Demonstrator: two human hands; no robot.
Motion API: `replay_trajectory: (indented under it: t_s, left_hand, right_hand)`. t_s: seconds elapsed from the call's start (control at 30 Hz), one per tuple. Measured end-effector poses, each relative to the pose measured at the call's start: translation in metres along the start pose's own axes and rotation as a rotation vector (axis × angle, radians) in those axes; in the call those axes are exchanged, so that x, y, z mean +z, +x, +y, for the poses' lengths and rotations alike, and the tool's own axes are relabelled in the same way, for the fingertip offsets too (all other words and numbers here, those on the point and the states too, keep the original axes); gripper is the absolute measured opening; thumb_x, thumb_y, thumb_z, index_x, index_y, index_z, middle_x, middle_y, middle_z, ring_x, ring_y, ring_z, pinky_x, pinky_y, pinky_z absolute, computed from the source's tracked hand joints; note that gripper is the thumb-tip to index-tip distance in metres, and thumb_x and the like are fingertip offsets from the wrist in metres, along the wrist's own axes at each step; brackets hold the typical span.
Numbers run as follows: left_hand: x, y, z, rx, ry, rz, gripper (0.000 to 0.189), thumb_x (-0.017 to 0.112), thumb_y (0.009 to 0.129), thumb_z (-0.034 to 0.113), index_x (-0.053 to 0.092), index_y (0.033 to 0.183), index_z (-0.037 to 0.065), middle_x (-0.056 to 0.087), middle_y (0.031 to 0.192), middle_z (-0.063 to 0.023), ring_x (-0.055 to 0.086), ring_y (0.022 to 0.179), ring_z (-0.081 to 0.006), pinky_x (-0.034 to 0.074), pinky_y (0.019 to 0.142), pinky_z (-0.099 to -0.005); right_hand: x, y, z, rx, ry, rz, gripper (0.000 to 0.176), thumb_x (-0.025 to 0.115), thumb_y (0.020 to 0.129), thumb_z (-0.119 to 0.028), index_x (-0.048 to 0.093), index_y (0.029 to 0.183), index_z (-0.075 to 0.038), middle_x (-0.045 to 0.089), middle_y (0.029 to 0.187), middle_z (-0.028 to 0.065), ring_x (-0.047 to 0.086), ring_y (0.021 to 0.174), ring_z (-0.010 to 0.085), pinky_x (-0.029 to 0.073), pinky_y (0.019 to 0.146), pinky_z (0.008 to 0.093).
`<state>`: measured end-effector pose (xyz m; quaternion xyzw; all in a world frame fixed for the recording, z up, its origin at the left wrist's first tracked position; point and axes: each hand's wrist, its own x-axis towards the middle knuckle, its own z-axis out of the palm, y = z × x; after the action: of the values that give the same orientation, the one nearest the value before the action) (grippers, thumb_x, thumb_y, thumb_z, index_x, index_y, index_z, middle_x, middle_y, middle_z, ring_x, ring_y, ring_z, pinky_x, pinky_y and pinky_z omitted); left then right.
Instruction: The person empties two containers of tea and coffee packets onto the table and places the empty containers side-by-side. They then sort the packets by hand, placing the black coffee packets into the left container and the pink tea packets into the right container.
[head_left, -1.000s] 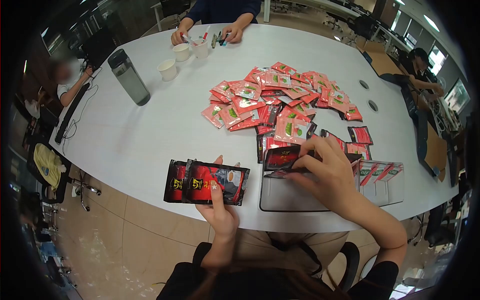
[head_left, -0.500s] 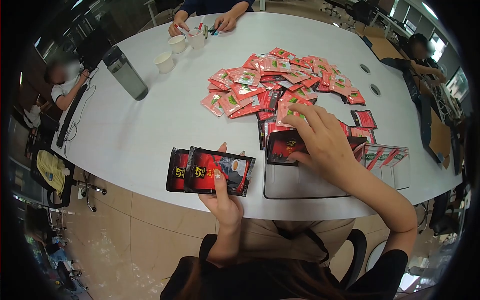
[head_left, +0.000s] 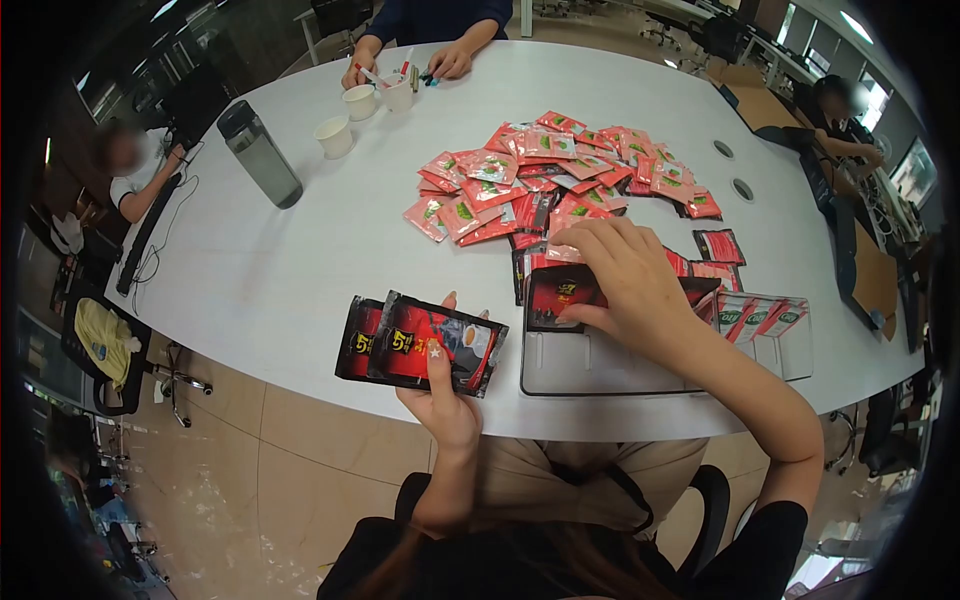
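Observation:
My left hand is closed on a few black-and-red coffee sachets, fanned out with the thumb across the front one. They are held over the table's front edge, left of a clear tray. My right hand reaches over that tray. Its thumb lies on the front of a coffee sachet standing at the tray's back left, and its fingers curl over the top edge. The hand hides much of this row. Red-and-white sachets stand upright in the tray's right part.
Behind the tray lies a heap of pink and red sachets, with black-edged ones among them. A grey bottle and paper cups stand to the left. Across the table, another person's hands hold small items. Cardboard boxes lie right.
The view has shifted slightly. My right hand has moved a little left along the standing coffee sachets. My left hand keeps its hold, almost unmoved.

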<state>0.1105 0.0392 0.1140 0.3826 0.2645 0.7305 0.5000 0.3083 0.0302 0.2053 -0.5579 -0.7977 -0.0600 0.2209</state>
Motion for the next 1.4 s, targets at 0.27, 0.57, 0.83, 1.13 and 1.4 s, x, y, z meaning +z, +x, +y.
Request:
replay_trajectory:
  t_s: [0.27,0.57,0.83,1.13,1.4]
  left_hand:
    - [-0.017,-0.009,-0.015,0.139,0.022,0.027,0.047,0.054,0.097,0.015,0.036,0.135,-0.007,0.054,0.125,-0.0263,0.062,0.109,-0.0347,0.056,0.091,-0.0488]
    - [-0.003,-0.042,0.033,0.119,0.264,-0.746,0.041,0.081,0.076,0.003,0.064,0.113,-0.003,0.071,0.103,-0.0216,0.072,0.092,-0.0280,0.058,0.076,-0.0318]
    - [-0.006,-0.030,-0.010,0.297,0.197,-0.456,0.061,0.048,0.099,0.049,0.049,0.117,-0.009,0.067,0.102,-0.0298,0.069,0.086,-0.0360,0.055,0.084,-0.0490]
    - [0.005,-0.020,-0.019,0.377,0.200,-0.355,0.039,0.049,0.102,0.024,0.051,0.118,-0.011,0.069,0.104,-0.0255,0.069,0.099,-0.0348,0.053,0.090,-0.0429]
    - [0.010,-0.024,-0.019,0.318,0.226,-0.311,0.060,0.049,0.100,0.043,0.046,0.118,-0.013,0.067,0.105,-0.0251,0.069,0.089,-0.0337,0.055,0.083,-0.0460]
  right_hand:
    - [-0.014,-0.009,-0.010,-0.041,0.082,0.158,0.071,0.085,0.064,-0.028,0.054,0.126,-0.010,0.059,0.118,0.0076,0.054,0.108,0.0287,0.040,0.091,0.0406]
    - [-0.059,-0.039,-0.052,-0.111,0.673,-0.014,0.039,0.081,0.072,-0.012,0.065,0.107,-0.004,0.067,0.094,0.0085,0.065,0.081,0.0239,0.051,0.066,0.0322]
    - [-0.076,-0.077,-0.015,0.177,0.478,0.305,0.016,0.073,0.075,0.004,0.067,0.089,0.000,0.069,0.080,0.0072,0.066,0.068,0.0137,0.047,0.054,0.0235]
    - [-0.035,-0.066,0.014,0.320,0.243,0.065,0.015,0.070,0.083,-0.004,0.057,0.090,-0.001,0.066,0.079,0.0093,0.061,0.054,0.0183,0.045,0.051,0.0273]
    - [-0.025,-0.047,0.021,0.046,-0.267,0.148,0.040,0.081,0.065,-0.018,0.056,0.094,-0.007,0.052,0.092,0.0037,0.055,0.077,0.0212,0.045,0.056,0.0339]
